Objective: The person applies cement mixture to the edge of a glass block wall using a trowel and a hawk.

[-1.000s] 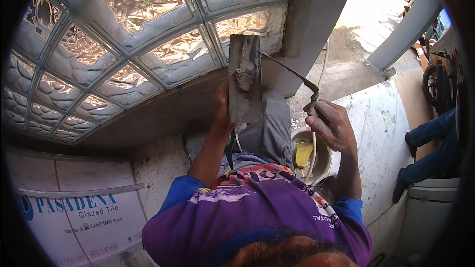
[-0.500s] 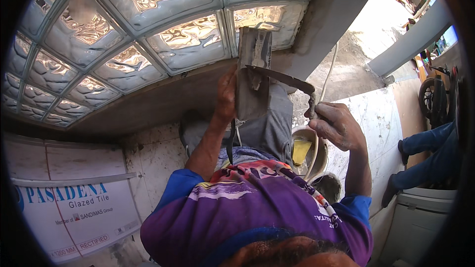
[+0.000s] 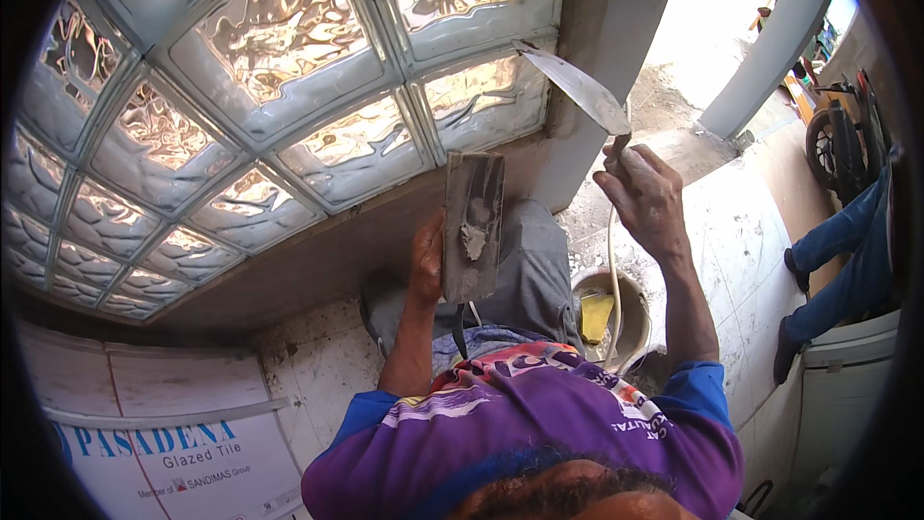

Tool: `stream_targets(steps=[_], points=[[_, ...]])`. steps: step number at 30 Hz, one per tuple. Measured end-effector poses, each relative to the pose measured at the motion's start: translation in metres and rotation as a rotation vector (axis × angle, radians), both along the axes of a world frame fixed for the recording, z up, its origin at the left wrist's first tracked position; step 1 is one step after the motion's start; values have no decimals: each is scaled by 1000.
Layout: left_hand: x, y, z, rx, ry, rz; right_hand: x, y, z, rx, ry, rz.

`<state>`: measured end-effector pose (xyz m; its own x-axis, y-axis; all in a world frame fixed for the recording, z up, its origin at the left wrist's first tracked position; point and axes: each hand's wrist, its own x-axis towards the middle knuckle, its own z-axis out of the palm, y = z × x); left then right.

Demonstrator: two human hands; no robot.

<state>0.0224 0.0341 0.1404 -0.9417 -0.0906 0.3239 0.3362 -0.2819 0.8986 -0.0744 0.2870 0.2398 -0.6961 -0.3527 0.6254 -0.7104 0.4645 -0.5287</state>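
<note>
My left hand (image 3: 426, 260) is closed on a flat rectangular float (image 3: 472, 226), held upright with grey paste on its face. My right hand (image 3: 645, 193), dusty and closed on a metal trowel (image 3: 582, 91) by its handle, holds the blade up and tilted leftward, apart from the float, in front of the glass-block panel (image 3: 269, 39). Below my right hand is a bucket (image 3: 635, 337) holding a yellow piece (image 3: 596, 318), with a pale hose (image 3: 613, 270) running over it.
A dark ledge (image 3: 269, 279) runs under the glass blocks beside a grey column (image 3: 630, 10). A large cardboard box (image 3: 173, 385) lies lower left. At right are a person's jeans-clad legs (image 3: 833, 284), a black wheeled object (image 3: 833, 135) and a grey bin (image 3: 837, 385) on the tiled floor.
My right hand has risen and lifted the trowel blade off the float, up toward the glass blocks. My left hand and the float have moved lower in the view.
</note>
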Motion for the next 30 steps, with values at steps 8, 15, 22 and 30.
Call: stream_targets(steps=[8, 15, 22, 30], points=[[4, -6, -22, -4, -17, -4, -16, -70, -9, -454, -222, 20], [9, -7, -31, -23, -10, -10, -27, -85, 23, -645, -376, 157], [8, 1, -33, 158, -20, -121, -39, -80, 22, -661, -467, 126], [8, 0, -34, 125, -72, -109, -30, -81, -3, -667, -507, 118]])
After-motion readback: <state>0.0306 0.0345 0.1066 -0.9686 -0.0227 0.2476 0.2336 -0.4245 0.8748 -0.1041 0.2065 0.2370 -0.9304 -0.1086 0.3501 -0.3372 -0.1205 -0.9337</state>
